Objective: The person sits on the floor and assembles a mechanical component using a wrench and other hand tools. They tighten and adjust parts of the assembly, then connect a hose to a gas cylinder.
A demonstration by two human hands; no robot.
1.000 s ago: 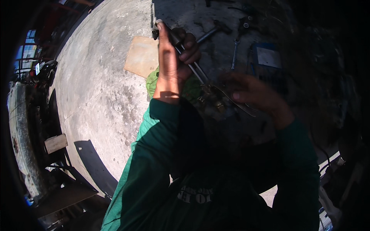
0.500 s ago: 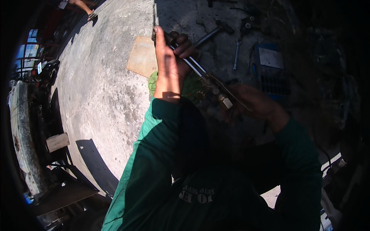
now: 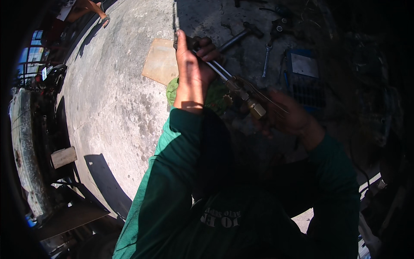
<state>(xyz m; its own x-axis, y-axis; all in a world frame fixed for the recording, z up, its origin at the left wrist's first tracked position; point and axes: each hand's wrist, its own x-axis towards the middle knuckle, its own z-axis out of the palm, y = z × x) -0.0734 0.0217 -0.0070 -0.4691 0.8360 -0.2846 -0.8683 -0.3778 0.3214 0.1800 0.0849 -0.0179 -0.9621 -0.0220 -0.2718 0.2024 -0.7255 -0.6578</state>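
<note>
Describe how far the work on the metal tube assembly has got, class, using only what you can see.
Done: tools lie out on the concrete floor, a hammer and a wrench. In hand: the left hand holds the metal tubes up, while the right hand works at the brass fitting. Left: whether the fitting is tight or loose cannot be told.

I was looking at an outdoor repair yard, a rough workshop in hard sunlight. The ground was stained, cracked concrete [image 3: 116,108]. A hammer [image 3: 241,35] and a spanner [image 3: 266,60] lay loose on it beside a blue metal crate [image 3: 302,77], and a flat board [image 3: 160,60] sat nearby. Worn machinery and a wood block [image 3: 63,156] lined the left edge.
</note>
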